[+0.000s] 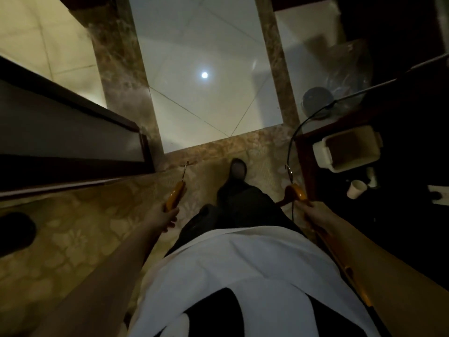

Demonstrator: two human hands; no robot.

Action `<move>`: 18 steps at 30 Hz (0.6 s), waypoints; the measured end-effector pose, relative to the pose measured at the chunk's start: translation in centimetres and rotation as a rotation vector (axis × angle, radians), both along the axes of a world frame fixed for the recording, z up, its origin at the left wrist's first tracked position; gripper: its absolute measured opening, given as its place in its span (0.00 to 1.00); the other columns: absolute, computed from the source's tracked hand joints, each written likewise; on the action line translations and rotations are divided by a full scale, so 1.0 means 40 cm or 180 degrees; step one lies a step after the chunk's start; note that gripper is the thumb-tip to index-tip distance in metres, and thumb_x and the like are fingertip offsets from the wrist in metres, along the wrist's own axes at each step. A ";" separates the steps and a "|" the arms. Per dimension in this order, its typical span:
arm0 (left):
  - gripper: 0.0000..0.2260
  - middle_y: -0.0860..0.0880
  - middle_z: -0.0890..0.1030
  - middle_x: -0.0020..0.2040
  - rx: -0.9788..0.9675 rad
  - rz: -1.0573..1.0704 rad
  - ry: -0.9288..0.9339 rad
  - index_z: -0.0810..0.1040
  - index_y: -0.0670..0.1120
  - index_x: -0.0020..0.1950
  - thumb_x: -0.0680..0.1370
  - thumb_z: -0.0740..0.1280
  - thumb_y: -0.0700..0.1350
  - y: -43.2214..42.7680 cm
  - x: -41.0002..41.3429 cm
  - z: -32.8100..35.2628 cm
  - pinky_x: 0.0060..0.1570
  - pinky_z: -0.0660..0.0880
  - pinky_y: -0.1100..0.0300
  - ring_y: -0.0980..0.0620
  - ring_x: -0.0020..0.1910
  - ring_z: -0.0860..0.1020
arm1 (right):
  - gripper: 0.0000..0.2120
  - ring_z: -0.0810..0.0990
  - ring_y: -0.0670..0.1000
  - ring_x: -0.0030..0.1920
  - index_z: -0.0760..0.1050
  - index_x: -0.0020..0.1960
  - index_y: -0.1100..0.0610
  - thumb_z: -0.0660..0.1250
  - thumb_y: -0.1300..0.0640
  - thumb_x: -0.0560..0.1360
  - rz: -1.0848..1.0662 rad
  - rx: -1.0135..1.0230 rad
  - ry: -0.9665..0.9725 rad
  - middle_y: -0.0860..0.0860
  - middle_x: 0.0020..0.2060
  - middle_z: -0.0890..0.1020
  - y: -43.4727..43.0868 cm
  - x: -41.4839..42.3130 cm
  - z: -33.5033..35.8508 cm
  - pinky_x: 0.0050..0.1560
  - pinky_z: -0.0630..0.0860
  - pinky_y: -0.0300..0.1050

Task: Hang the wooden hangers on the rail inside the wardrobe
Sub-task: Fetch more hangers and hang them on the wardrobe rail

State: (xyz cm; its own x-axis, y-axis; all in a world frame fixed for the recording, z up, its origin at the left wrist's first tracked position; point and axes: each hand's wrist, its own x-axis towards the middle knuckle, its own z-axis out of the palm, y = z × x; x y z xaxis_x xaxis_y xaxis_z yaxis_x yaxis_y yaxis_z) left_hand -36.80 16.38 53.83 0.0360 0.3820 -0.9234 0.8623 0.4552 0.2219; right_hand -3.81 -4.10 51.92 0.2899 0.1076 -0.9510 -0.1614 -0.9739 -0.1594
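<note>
I look straight down at the floor. My left hand [163,216] grips an orange-brown wooden hanger [175,195] whose metal hook [185,166] points away from me. My right hand [315,211] grips a second wooden hanger [297,192] with its hook [289,170] also pointing forward; one arm of this hanger runs back along my right forearm [345,268]. Both hands hang low at my sides, either side of my dark trousers. No wardrobe rail shows in this view.
A dark wooden panel or door edge [73,142] stands at the left. At the right, a dark table [308,152] carries a white tray [347,148] and a white cup [356,188], with a black cable [295,132] hanging by it. Glossy floor tiles [206,93] lie ahead.
</note>
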 end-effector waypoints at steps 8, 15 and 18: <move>0.09 0.44 0.77 0.41 0.0281 0.0276 -0.0264 0.72 0.42 0.59 0.80 0.60 0.42 0.202 0.183 0.027 0.36 0.74 0.60 0.49 0.38 0.77 | 0.17 0.74 0.54 0.34 0.74 0.51 0.58 0.63 0.44 0.75 0.0719 -0.0028 0.0122 0.56 0.34 0.74 0.261 0.186 -0.011 0.33 0.69 0.44; 0.10 0.46 0.76 0.40 0.0421 0.0240 -0.0109 0.72 0.42 0.59 0.79 0.61 0.42 0.322 0.236 0.028 0.35 0.72 0.60 0.50 0.36 0.76 | 0.14 0.76 0.53 0.40 0.72 0.53 0.51 0.60 0.43 0.76 0.1173 0.0578 0.0027 0.53 0.40 0.76 0.605 0.292 0.030 0.35 0.71 0.44; 0.11 0.46 0.76 0.39 0.0457 0.0326 0.0031 0.72 0.41 0.60 0.78 0.62 0.42 0.374 0.247 0.022 0.32 0.69 0.62 0.51 0.35 0.75 | 0.11 0.73 0.51 0.32 0.73 0.49 0.55 0.59 0.48 0.78 0.1153 0.0772 0.0068 0.53 0.33 0.74 0.743 0.338 0.044 0.35 0.72 0.45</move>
State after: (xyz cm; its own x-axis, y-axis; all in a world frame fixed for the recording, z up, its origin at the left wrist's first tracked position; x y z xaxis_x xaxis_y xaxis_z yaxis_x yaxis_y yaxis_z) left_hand -26.92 31.33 54.71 -0.0185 0.5112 -0.8593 0.8155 0.5049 0.2828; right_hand 9.70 25.61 53.68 0.1729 0.4197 -0.8910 0.1781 -0.9031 -0.3908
